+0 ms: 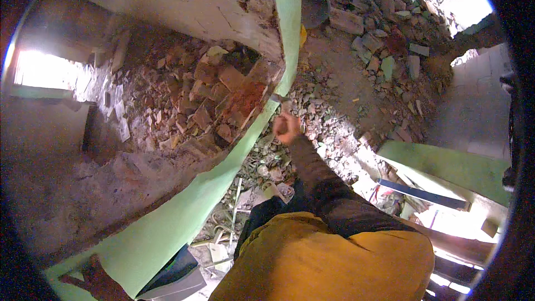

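Head view, nearest first: one yellow-orange garment (329, 262) covers the person's torso at the lower edge. At lower left, the left hand (99, 282) rests with its fingers spread against one green-painted wall (206, 198), with nothing visibly in its grasp. One grey panel (181, 286) lies near it. Farther up, the right hand (286, 129) has its fingers curled closed around what looks like one small hammer (277, 98), its head by the wall's edge; whether they touch cannot be told. The step in hand looks like chipping at that edge; the next move seems to call for a firm grip and a well-aimed blow. One blue bar (423, 194) lies to the right. Beyond, broken masonry (231, 78), too much to count, lies on both sides of the wall, with one dark round basin (315, 9) near the top and at least two bright openings (47, 69), far left and upper right.
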`<state>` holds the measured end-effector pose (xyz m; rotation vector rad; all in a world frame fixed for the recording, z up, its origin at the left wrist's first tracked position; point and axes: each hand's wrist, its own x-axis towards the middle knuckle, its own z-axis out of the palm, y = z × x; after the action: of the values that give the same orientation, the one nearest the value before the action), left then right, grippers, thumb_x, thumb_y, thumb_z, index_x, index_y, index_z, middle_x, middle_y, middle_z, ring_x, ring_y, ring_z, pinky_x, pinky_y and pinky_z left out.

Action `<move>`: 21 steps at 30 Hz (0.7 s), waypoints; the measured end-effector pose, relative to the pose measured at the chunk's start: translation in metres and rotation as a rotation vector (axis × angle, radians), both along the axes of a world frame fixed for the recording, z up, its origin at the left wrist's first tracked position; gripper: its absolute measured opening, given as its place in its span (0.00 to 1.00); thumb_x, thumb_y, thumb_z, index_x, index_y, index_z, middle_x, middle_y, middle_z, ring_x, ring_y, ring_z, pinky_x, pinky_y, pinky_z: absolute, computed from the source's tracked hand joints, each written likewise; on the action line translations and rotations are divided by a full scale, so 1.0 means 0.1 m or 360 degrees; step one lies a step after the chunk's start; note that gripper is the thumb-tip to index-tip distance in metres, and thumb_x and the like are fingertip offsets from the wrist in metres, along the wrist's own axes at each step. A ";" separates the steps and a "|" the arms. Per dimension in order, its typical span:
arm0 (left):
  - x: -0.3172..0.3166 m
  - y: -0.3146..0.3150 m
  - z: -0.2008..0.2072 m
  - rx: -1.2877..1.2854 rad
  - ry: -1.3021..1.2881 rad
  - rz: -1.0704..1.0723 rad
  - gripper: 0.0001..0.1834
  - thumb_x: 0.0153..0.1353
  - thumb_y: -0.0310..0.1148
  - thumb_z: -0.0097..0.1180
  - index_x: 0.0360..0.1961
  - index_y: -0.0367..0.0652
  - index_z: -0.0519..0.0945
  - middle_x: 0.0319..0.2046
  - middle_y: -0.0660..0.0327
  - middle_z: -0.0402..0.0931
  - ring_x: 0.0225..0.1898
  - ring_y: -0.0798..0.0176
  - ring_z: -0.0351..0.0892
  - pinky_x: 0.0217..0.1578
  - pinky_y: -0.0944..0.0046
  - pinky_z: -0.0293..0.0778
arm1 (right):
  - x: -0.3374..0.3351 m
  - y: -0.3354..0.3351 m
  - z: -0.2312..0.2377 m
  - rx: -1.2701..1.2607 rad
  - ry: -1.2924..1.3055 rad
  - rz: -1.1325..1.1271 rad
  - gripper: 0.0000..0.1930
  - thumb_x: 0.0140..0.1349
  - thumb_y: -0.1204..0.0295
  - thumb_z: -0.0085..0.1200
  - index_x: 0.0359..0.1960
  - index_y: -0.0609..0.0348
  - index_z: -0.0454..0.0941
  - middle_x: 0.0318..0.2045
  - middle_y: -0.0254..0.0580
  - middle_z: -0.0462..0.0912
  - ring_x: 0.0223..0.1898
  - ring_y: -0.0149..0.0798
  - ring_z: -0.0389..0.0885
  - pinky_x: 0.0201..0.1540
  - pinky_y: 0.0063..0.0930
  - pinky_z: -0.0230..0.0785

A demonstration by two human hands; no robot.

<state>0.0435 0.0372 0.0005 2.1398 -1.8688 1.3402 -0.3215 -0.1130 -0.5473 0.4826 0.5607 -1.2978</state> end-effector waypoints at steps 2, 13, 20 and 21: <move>-0.07 -0.03 -0.02 -0.0043 -0.0025 0.0102 0.60 0.58 0.50 0.59 0.66 0.24 0.28 0.14 0.67 0.69 0.16 0.68 0.70 0.23 0.68 0.75 | -0.53 0.60 -0.18 -0.0142 -0.0050 -0.0057 0.16 0.64 0.62 0.50 0.21 0.51 0.63 0.16 0.28 0.63 0.18 0.27 0.61 0.22 0.22 0.61; 0.39 0.02 -0.02 0.0039 0.0121 0.0054 0.64 0.52 0.40 0.67 0.67 0.31 0.25 0.18 0.63 0.73 0.19 0.65 0.72 0.29 0.64 0.75 | -1.35 0.93 -0.75 0.0630 0.0106 -0.1312 0.16 0.61 0.54 0.47 0.21 0.48 0.69 0.20 0.31 0.71 0.23 0.34 0.70 0.28 0.33 0.65; 0.37 0.11 -0.03 0.0037 0.0324 -0.0165 0.64 0.54 0.44 0.65 0.65 0.25 0.23 0.16 0.65 0.72 0.18 0.67 0.72 0.24 0.65 0.75 | 0.13 -0.78 0.32 0.0147 -0.0032 -0.0298 0.15 0.64 0.63 0.47 0.21 0.50 0.61 0.19 0.31 0.63 0.19 0.33 0.62 0.23 0.30 0.58; 0.27 0.09 -0.10 -0.0083 0.0543 -0.0187 0.65 0.53 0.43 0.66 0.65 0.26 0.23 0.17 0.64 0.72 0.18 0.66 0.72 0.25 0.65 0.75 | 0.00 -0.59 0.31 -0.0037 0.0092 -0.0229 0.15 0.65 0.63 0.47 0.21 0.50 0.61 0.18 0.31 0.62 0.18 0.32 0.60 0.23 0.29 0.57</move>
<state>0.0709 0.0460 -0.0091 2.0398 -1.7694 0.9214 -0.3214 -0.1724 -0.5161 0.4740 0.5665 -1.4576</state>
